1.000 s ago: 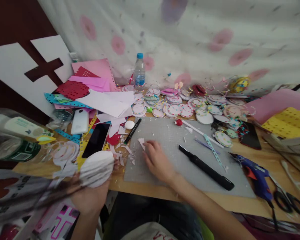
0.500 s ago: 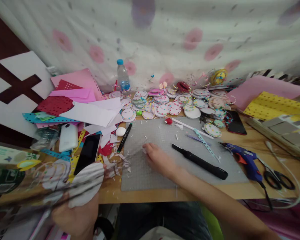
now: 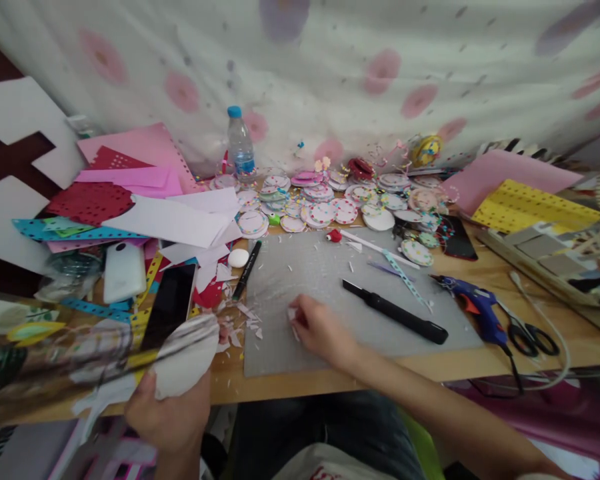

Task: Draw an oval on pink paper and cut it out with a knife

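Note:
My left hand (image 3: 173, 417) grips a round white paper disc (image 3: 187, 357) above the desk's front edge at lower left. Blurred dark strands cross in front of the disc. Over the grey cutting mat (image 3: 290, 357), my right hand (image 3: 317, 327) is closed in a pinch. A small whitish bit, apparently a paper scrap (image 3: 293, 322), shows at its fingertips. To the right of that hand lies a black utility knife (image 3: 397, 312) with its blade end pointing left. Loose paper scraps (image 3: 250, 320) are scattered between the two hands, at the mat's left edge.
Decorated paper discs (image 3: 320, 213) are stacked along the back. A marker (image 3: 247, 270), phone (image 3: 173, 300) and coloured paper (image 3: 90, 203) lie left. A blue glue gun (image 3: 480, 310) and scissors (image 3: 530, 337) lie right. A water bottle (image 3: 241, 147) stands behind.
The view has shifted slightly. My left hand has moved up and right with the disc. My right hand has come a little toward me over the mat, still pinched.

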